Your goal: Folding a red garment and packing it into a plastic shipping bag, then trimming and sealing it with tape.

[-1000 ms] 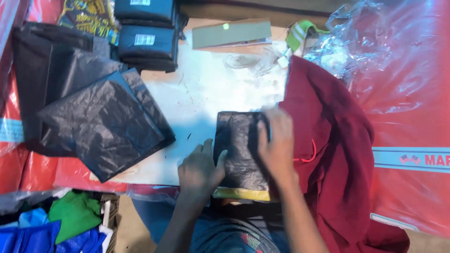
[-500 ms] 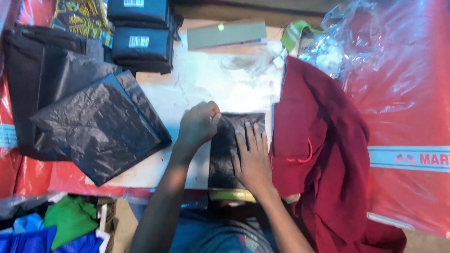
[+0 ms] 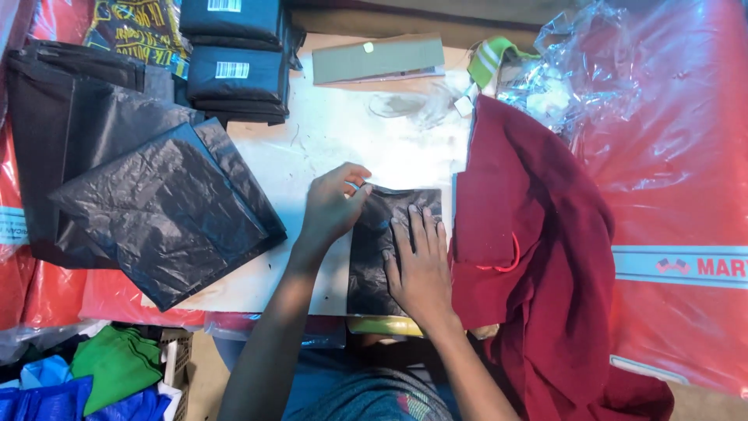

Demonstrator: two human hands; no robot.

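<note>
Head view, the only one. I take the small black plastic bag (image 3: pixel 382 249) as my landmark; it lies flat on the white worktop (image 3: pixel 327 148), near its front edge.

Left hand (image 3: pixel 331 206): at the bag's upper left corner, fingers curled narrow, thumb and forefinger pinching the top edge. Right hand (image 3: pixel 421 265): spread wide and flat on the bag's right half, palm down, pressing it to the worktop; it grips nothing.

Around the bag:
- Right of it, touching its right edge: a dark red garment (image 3: pixel 538 249), rumpled, running toward me off the worktop.
- Beyond the garment: a red plastic sheet (image 3: pixel 678 187) and crumpled clear film (image 3: pixel 576 70).
- Left of it, well apart: a loose pile of larger black bags (image 3: pixel 156 210).
- Up and left: stacked dark packed parcels (image 3: pixel 234 74) with white labels.
- Straight above: a flat grey-green card (image 3: pixel 378 58).
- Under the bag's near edge: a yellow strip (image 3: pixel 386 326), kind unclear.
- Lower left, off the worktop: green and blue cloth (image 3: pixel 86 382).

Judgement: the step in hand is flattening or opening the bag at its top edge. The next move calls for the right palm to keep the film pinned while the left pinch works the edge; thin film slips easily.
</note>
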